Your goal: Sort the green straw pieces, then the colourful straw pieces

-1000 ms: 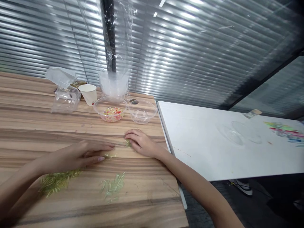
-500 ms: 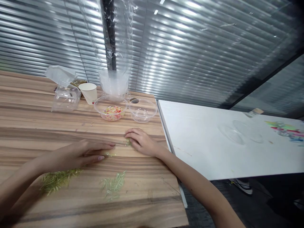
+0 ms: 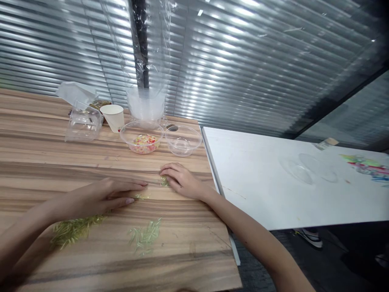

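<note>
My left hand (image 3: 103, 197) lies flat on the wooden table (image 3: 60, 162), fingers stretched out toward the right, with a few green slivers (image 3: 140, 197) at its fingertips. My right hand (image 3: 180, 180) rests palm down a little farther right, fingers curled over a small tuft of green pieces (image 3: 164, 181). A yellow-green pile of thin strips (image 3: 73, 230) lies under my left wrist. A paler green pile (image 3: 145, 235) lies nearer the table's front edge.
At the back stand a clear bowl with red and yellow bits (image 3: 142, 137), an empty clear bowl (image 3: 183, 140), a paper cup (image 3: 114, 117), a clear box (image 3: 83, 121) and bagged stacked bowls (image 3: 146, 105). A white table (image 3: 273, 182) adjoins on the right.
</note>
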A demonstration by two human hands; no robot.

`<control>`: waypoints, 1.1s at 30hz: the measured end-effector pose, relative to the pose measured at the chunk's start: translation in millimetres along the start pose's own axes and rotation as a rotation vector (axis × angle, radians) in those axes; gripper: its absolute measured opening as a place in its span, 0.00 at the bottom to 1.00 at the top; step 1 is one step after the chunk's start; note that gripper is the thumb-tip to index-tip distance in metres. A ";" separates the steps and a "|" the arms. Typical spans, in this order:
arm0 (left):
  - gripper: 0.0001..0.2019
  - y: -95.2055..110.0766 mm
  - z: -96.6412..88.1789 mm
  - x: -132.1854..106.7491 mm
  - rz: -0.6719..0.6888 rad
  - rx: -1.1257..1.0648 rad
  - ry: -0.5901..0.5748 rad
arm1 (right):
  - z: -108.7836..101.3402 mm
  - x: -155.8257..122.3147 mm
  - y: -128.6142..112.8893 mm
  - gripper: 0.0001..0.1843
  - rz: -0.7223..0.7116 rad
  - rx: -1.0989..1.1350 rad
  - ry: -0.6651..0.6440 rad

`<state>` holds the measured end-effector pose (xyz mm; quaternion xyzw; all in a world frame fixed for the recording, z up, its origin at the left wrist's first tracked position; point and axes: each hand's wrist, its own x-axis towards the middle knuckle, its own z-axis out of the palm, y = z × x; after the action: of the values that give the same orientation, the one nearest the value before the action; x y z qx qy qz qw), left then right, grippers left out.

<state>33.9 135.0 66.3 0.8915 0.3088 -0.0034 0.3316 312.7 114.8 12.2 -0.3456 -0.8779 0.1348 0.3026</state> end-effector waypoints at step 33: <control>0.21 -7.4 2.7 1.3 0.066 0.124 0.041 | -2.1 1.2 -2.8 0.14 -0.012 -0.029 0.009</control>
<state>31.4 138.4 59.6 0.9199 0.2853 0.0067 0.2689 311.9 113.6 15.6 -0.3453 -0.8805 0.1190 0.3023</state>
